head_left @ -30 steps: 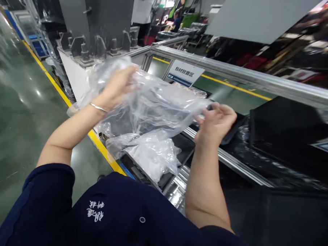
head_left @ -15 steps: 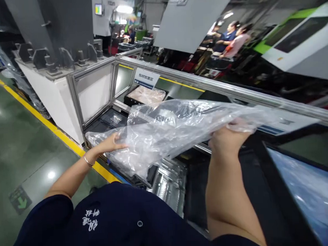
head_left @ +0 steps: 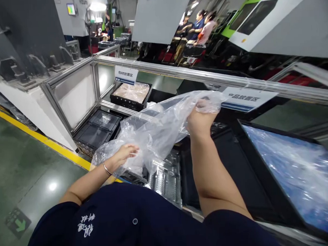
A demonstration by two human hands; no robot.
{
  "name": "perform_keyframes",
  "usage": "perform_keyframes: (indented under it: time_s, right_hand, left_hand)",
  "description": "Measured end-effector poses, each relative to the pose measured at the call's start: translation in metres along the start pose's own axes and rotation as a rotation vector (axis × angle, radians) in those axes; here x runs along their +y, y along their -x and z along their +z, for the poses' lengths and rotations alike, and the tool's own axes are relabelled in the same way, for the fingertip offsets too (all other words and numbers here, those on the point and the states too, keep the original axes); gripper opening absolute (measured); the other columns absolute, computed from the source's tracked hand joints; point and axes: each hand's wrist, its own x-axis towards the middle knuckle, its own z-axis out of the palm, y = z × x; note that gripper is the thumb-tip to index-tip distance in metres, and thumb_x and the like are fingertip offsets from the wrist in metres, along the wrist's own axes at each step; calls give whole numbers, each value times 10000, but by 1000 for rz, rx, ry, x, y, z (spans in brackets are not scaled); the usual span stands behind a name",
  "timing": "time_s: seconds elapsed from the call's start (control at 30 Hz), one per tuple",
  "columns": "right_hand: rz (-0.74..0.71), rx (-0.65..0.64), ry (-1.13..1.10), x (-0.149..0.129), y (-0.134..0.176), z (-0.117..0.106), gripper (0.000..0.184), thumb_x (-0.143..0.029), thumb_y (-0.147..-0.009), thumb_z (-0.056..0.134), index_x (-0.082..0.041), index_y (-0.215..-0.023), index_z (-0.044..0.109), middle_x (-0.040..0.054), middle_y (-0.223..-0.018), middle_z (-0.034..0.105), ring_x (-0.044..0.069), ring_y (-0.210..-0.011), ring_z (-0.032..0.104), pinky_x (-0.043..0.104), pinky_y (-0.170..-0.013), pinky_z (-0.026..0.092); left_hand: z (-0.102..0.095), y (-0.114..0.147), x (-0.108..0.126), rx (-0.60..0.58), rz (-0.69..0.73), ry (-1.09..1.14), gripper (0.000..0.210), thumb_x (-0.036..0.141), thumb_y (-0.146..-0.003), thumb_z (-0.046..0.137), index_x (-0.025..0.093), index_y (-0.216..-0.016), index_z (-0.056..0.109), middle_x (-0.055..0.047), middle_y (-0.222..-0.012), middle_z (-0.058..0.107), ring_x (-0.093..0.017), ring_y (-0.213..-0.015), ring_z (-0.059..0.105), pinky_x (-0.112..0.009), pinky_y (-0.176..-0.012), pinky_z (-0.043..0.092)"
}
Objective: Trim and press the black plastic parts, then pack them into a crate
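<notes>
A large clear plastic bag [head_left: 164, 126] is stretched slantwise between my two hands, crumpled and see-through. My right hand [head_left: 203, 117] is raised and closed around the bag's upper right end, with film bunched over the fingers. Lower down, my left hand [head_left: 126, 153], with a bracelet at the wrist, has its fingers drawn together on the bag's left part. Film partly covers both hands' fingertips. Beneath the bag's lower edge lies a shiny metal surface [head_left: 168, 181], and part of a grey tray [head_left: 135, 177] shows through the film.
An aluminium frame rail [head_left: 172, 70] crosses behind the bag, carrying two signs. Beyond it stands a black crate [head_left: 127, 102] with plastic-covered contents. Black trays [head_left: 101, 122] lie at left. A black bin [head_left: 272, 169] with blue, film-covered contents is at right. Several people work farther back.
My left hand's fingers have come together on the bag. My right hand still grips its end, and the bag now hangs more slantwise. The view has shifted to the right.
</notes>
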Motion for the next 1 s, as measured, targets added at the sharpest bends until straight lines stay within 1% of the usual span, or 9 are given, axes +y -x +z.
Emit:
perform_keyframes:
  time_s: [0.07, 0.1, 0.2, 0.3, 0.4, 0.6, 0.77, 0.83, 1.0]
  right_hand:
    - [-2, 21, -41, 4, -2, -1, 303, -418, -605, 722, -198, -626, 515, -5, -658, 553, 148, -625, 550, 346, -668, 492]
    - [-2, 33, -56, 5, -2, -1, 294, -409, -609, 723, -196, -635, 522, -2, -662, 559, 148, -621, 550, 344, -659, 492]
    - [4, 47, -53, 6, -2, 2, 254, -378, -650, 707, -194, -673, 534, 20, -694, 584, 153, -642, 565, 336, -664, 496]
    - [11, 43, -31, 5, -2, 5, 231, -360, -693, 692, -196, -696, 529, 30, -730, 599, 152, -689, 578, 324, -701, 504]
    - [26, 53, -12, 5, -3, 2, 251, -386, -693, 698, -191, -706, 540, 28, -725, 601, 149, -674, 568, 312, -668, 503]
    - [31, 181, 27, 10, -7, -17, 285, -436, -660, 693, -201, -688, 535, 10, -608, 551, 145, -570, 521, 292, -528, 446]
    - [102, 177, 38, 14, -8, -28, 234, -380, -679, 679, -197, -696, 533, -15, -558, 505, 134, -494, 474, 289, -471, 403]
    - [108, 197, 53, 14, -7, -31, 218, -360, -681, 678, -192, -691, 540, -11, -578, 513, 133, -500, 479, 293, -475, 408]
    - [107, 207, 59, 16, -5, -35, 222, -374, -675, 674, -189, -692, 553, -10, -585, 518, 139, -510, 488, 285, -460, 395]
  left_hand:
    - [0, -5, 4, 92, -7, 35, 224, 262, -696, 766, 152, -792, 597, -53, -932, 644, -120, -805, 585, -241, -733, 438]
    - [3, -7, 2, 68, -62, 45, 235, 265, -687, 773, 155, -798, 598, -50, -925, 643, -134, -828, 593, -253, -748, 443]
    - [19, -16, -11, -122, -225, 83, 298, 242, -593, 839, 152, -761, 610, -40, -884, 646, -162, -856, 603, -289, -775, 450]
    - [38, -22, -23, -141, -173, 188, 330, 225, -534, 874, 150, -732, 620, -30, -837, 653, -150, -823, 604, -285, -770, 453]
    - [43, -22, -20, -123, -86, 226, 337, 282, -533, 882, 140, -711, 634, -16, -729, 639, -128, -725, 593, -271, -733, 457]
    - [7, -10, 12, -122, 90, 59, 508, 339, -424, 929, 109, -798, 673, -4, -688, 645, -107, -631, 585, -274, -685, 458]
    - [-16, -9, 37, -48, 228, -4, 518, 488, -498, 884, 111, -765, 650, -18, -681, 649, -103, -624, 590, -260, -669, 474]
    - [-23, -6, 41, -24, 206, -17, 541, 524, -515, 867, 121, -807, 654, -35, -713, 667, -127, -662, 619, -276, -681, 488]
    - [-37, 2, 34, -118, 95, -120, 499, 447, -504, 894, 116, -792, 658, -43, -725, 670, -136, -685, 621, -292, -705, 492]
